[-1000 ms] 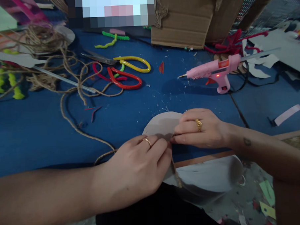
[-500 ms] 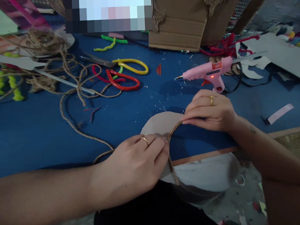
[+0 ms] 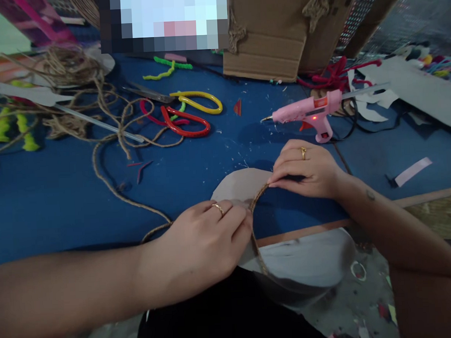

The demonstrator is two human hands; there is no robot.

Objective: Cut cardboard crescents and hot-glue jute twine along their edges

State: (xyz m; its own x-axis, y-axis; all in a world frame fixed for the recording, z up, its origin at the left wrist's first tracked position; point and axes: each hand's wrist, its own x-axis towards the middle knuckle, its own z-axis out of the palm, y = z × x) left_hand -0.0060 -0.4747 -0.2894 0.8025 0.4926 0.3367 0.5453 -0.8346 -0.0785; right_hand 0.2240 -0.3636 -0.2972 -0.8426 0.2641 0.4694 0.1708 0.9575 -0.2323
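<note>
A grey card piece with a curved inner edge lies partly on the blue table and reaches over its front edge. Brown twine runs along that curve. My left hand is closed over the card, its fingertips at the twined edge and mostly hidden. At the upper end of the curve, my right hand pinches the twine against the card's edge. Behind the right hand rests a pink glue gun, its small light lit. A loose length of twine trails from under my left wrist.
Scissors with red and yellow handles lie mid-table. Tangled twine and a glue stick are at left. A cardboard box stands behind. Paper scraps lie at right, and a pale strip sits near the edge.
The view has shifted slightly. My right hand has come a little left, closer to my left hand, still pinching. My left hand keeps its place on the card.
</note>
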